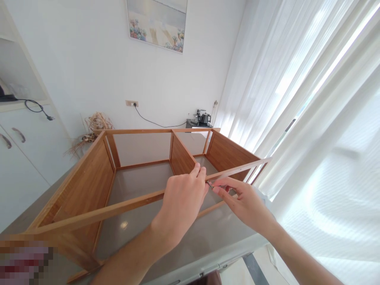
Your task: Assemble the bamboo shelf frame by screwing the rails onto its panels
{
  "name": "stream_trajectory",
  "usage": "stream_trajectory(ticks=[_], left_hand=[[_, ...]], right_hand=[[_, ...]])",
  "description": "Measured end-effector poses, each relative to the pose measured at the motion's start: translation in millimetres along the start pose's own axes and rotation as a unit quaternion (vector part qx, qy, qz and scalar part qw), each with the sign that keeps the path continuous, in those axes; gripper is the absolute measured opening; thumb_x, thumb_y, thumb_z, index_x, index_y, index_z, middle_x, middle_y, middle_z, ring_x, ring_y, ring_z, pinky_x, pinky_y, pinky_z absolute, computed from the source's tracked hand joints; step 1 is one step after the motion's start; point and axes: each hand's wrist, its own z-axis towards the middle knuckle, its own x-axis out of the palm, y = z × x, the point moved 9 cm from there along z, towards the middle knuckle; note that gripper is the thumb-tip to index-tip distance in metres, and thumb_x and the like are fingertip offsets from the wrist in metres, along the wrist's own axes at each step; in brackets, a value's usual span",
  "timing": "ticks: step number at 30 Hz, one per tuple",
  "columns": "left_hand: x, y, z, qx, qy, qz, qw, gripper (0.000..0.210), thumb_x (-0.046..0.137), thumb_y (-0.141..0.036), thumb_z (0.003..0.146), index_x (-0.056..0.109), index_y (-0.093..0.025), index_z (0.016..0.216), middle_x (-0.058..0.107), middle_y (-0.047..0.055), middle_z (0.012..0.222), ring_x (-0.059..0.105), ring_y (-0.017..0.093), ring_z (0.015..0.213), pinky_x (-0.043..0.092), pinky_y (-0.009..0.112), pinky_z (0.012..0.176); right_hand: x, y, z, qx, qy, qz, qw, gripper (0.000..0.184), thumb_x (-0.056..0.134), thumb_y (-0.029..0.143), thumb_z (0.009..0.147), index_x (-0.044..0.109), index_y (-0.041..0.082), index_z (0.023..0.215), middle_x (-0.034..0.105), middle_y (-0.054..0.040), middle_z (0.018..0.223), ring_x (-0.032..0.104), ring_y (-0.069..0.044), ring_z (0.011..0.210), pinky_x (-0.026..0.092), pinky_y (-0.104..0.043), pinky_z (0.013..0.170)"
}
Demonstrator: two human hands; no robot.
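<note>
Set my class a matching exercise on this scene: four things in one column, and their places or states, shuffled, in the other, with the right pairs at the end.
Things:
1. Left hand
2. Right hand
3. Framed picture
4. Curtains

Places or states:
A. Hanging on the white wall, above a socket
B. Pinching a small, thin item
C. White, down the right side of the view
D. Closed over the front rail, by the middle panel

Right pairs: 1-D, 2-B, 3-A, 4-C
</note>
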Motion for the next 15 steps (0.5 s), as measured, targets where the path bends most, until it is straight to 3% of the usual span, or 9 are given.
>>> stream_trajectory(ticks=[9,15], left_hand=[[0.0,-2.6,-2.1,0.025,0.008,0.015,1.0,0.04,0.044,-0.032,0.099,0.052,-0.021,0.137,0.052,0.012,0.145,0.072,0.02,0.075,0.049,0.028,0.052],[-0.5,-0.9,-5.4,0.045,0.024,0.016,0.999,0.042,0.042,-0.028,0.099,0.047,-0.021,0.14,0.05,0.011,0.147,0.072,0.02,0.077,0.048,0.029,0.052]], right_hand=[[13.7,-7.0,-3.7,0.007,-0.015,0.063,0.998,0.022,0.054,0.043,0.095,0.069,0.026,0.097,0.07,-0.0007,0.091,0.06,-0.016,0.082,0.045,-0.021,0.053],[43.1,-10.3,-10.3,-0.026,-0.002,0.161,0.987,0.025,0.047,0.04,0.099,0.065,0.025,0.108,0.071,-0.0049,0.106,0.067,-0.019,0.098,0.055,-0.027,0.077]])
